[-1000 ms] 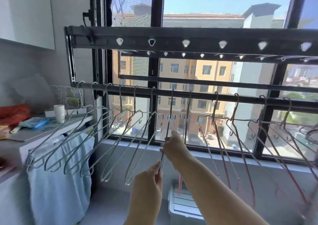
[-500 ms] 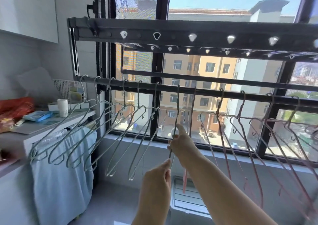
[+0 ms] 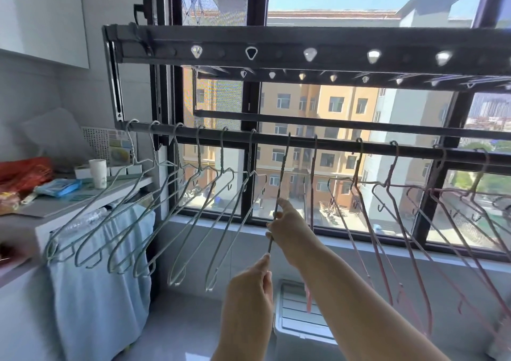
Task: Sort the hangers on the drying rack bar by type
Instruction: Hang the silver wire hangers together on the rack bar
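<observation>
Pale green wire hangers (image 3: 222, 156) hooked along dark bar (image 3: 331, 146), left; pink hangers (image 3: 390, 167) right; edge-on hanger (image 3: 283, 167) between groups.

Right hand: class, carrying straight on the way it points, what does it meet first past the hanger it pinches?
The right hand points up and left; probably the nearest silver hanger, beside the pinched hanger, though depth is unclear.

The right hand (image 3: 289, 229) and left hand (image 3: 249, 291) pinch one hanger (image 3: 282, 172) on the bar (image 3: 331, 145); pale hangers (image 3: 222, 153) hang left of the fingers (image 3: 273, 223), pink hangers (image 3: 392, 167) right.
</observation>
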`<move>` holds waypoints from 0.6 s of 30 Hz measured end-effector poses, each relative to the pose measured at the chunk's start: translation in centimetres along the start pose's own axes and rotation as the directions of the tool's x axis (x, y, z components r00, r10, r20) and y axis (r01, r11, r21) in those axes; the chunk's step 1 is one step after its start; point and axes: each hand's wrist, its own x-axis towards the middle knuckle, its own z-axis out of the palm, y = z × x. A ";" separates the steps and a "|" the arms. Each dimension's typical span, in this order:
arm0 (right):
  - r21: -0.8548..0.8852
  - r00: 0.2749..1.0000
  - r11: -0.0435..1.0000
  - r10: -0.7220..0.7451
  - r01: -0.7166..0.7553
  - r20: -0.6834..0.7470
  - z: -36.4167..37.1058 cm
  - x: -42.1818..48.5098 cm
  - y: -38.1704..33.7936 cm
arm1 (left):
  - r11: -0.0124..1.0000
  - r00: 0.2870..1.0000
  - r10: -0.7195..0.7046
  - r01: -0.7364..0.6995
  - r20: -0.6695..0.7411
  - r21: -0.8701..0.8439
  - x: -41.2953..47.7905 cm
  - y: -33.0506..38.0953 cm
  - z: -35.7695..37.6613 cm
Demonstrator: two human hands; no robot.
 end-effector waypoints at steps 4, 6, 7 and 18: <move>-0.056 1.000 0.998 -0.030 0.030 -0.005 -0.1 -0.6 -0.3 | 1.000 1.000 0.025 -0.025 -0.009 0.008 -0.3 -0.4 0.0; -0.082 0.996 0.994 -0.080 0.077 -0.030 0.0 -0.9 -0.5 | 1.000 1.000 0.026 -0.026 -0.010 -0.011 -0.6 -0.4 -0.2; -0.113 0.990 0.986 -0.130 0.124 -0.049 0.1 -1.0 -0.6 | 0.999 1.000 0.024 -0.024 0.010 -0.027 -0.7 -0.4 -0.4; -0.282 0.924 0.881 -0.379 0.379 0.058 2.6 -1.3 -3.8 | 0.987 0.939 0.114 -0.070 -0.323 0.143 4.6 -1.9 -8.7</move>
